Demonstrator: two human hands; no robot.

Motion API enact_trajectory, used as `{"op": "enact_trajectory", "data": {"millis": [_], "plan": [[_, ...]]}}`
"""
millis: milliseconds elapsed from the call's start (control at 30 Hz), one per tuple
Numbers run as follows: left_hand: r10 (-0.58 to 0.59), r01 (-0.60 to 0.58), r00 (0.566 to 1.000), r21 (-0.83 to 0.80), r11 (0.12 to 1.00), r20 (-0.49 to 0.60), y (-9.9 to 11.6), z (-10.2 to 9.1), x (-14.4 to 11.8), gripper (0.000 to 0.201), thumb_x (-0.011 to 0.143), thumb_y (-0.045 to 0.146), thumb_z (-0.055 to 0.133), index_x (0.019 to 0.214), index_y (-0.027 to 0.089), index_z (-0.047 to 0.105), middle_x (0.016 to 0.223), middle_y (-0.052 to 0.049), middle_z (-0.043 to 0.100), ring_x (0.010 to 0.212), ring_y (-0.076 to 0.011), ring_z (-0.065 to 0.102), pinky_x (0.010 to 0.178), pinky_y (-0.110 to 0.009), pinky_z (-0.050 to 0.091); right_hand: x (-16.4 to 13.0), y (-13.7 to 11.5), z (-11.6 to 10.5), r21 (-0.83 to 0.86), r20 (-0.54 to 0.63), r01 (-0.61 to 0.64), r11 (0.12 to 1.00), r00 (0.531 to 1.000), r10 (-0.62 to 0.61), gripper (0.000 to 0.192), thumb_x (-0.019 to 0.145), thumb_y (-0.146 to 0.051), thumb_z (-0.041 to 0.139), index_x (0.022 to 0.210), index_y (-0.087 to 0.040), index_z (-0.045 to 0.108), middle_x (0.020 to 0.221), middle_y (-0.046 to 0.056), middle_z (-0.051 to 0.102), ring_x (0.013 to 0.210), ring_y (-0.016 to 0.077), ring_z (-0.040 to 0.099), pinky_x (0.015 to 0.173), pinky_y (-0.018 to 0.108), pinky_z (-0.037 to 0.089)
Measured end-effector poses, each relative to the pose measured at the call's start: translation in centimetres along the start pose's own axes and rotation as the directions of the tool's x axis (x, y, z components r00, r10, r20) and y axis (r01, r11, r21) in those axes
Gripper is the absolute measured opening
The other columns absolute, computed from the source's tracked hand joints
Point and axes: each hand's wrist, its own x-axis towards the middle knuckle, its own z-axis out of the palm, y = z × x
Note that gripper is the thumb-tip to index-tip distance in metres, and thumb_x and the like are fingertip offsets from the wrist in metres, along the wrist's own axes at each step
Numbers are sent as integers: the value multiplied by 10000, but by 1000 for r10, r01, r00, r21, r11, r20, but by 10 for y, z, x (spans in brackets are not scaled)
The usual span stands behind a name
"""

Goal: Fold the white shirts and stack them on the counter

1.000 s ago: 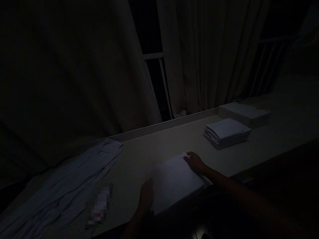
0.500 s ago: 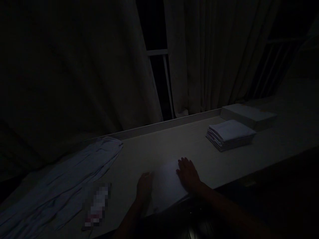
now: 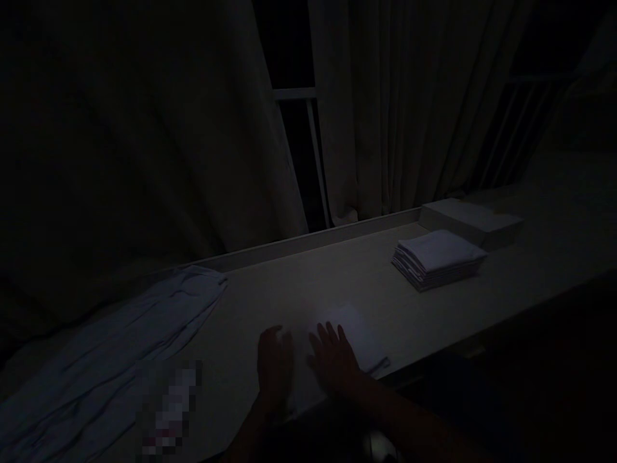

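The room is very dark. A folded white cloth [image 3: 359, 337] lies near the front edge of a pale table [image 3: 299, 289]. My right hand [image 3: 332, 357] rests flat on the cloth's left part, fingers spread. My left hand [image 3: 274, 360] lies flat at the cloth's left edge, close beside the right hand. Neither hand grips anything.
A stack of folded white cloths [image 3: 438, 257] sits at the right, with a flat white box [image 3: 472, 220] behind it. A long rumpled pale sheet [image 3: 116, 341] lies at the left. A small blurred object [image 3: 168, 408] lies near the front. Curtains [image 3: 395, 109] hang behind.
My right hand has slid left across the cloth from its far right corner to beside my left hand. The left hand has hardly moved.
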Motion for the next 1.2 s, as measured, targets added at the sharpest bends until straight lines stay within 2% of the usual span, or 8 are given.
{"op": "enact_trajectory", "data": {"millis": [67, 133, 300, 500, 633, 800, 967, 1200], "plan": [[279, -290, 955, 118, 950, 104, -1, 8, -16, 449, 897, 385, 365, 1195, 146, 603, 1297, -126, 580, 1247, -253, 491, 1092, -441, 335, 7, -5, 2, -4, 7, 38, 999, 999, -38, 540, 990, -435, 266, 1460, -189, 368, 1528, 118, 297, 1430, 316, 187, 1149, 563, 130], [371, -424, 896, 226, 877, 243, -5, 18, -33, 474, 918, 347, 334, 1285, 144, 554, 1390, -128, 516, 1326, -267, 418, 1120, -474, 291, 12, -4, 4, -23, 14, 69, 997, 998, -69, 521, 992, -354, 268, 1459, -143, 363, 1520, 139, 308, 1429, 306, 197, 1156, 540, 130], [329, -397, 916, 409, 821, 229, -23, 34, -54, 586, 931, 429, 354, 1458, 173, 349, 1552, -130, 275, 1445, -317, 172, 1111, -535, 277, 15, 32, 3, -70, 7, 12, 997, 1000, -11, 568, 996, -417, 222, 1451, -111, 370, 1511, 142, 327, 1425, 279, 225, 1163, 496, 136], [375, -434, 901, 417, 799, 219, -24, 33, -51, 640, 918, 453, 392, 1478, 156, 308, 1554, -151, 259, 1453, -332, 103, 1129, -527, 258, 14, 81, -9, -120, -24, -81, 990, 997, 79, 613, 981, -514, 209, 1467, -165, 344, 1524, 99, 324, 1435, 260, 193, 1162, 514, 54], [352, -416, 909, 425, 804, 224, -20, 32, -52, 629, 927, 444, 377, 1481, 157, 299, 1553, -158, 256, 1454, -322, 112, 1132, -537, 240, 25, 93, -20, -106, -81, -146, 984, 987, 138, 518, 998, -385, 194, 1428, -194, 408, 1469, 93, 422, 1372, 240, 313, 1137, 461, 164], [347, -413, 909, 411, 812, 229, -21, 33, -55, 636, 936, 449, 364, 1490, 152, 270, 1565, -157, 221, 1456, -320, 92, 1135, -521, 242, 58, 112, -35, -105, -91, -406, 908, 913, 398, 533, 978, -464, 250, 1143, -149, 649, 1187, 194, 594, 1141, 310, 492, 936, 457, 379], [338, -412, 909, 396, 821, 244, -22, 32, -55, 653, 934, 463, 359, 1497, 151, 246, 1569, -155, 206, 1456, -322, 89, 1136, -522, 241, 75, 127, -28, -111, -73, -436, 893, 900, 431, 600, 973, -541, 224, 1049, -156, 678, 1091, 186, 615, 1079, 299, 521, 891, 442, 395], [287, -376, 920, 386, 843, 269, -19, 32, -56, 685, 932, 483, 347, 1499, 119, 226, 1568, -191, 170, 1451, -332, 98, 1138, -526, 223, 75, 125, -22, -75, -56, -481, 874, 877, 478, 641, 979, -514, 164, 1098, -112, 650, 1179, 238, 575, 1193, 335, 450, 977, 482, 313]]}}
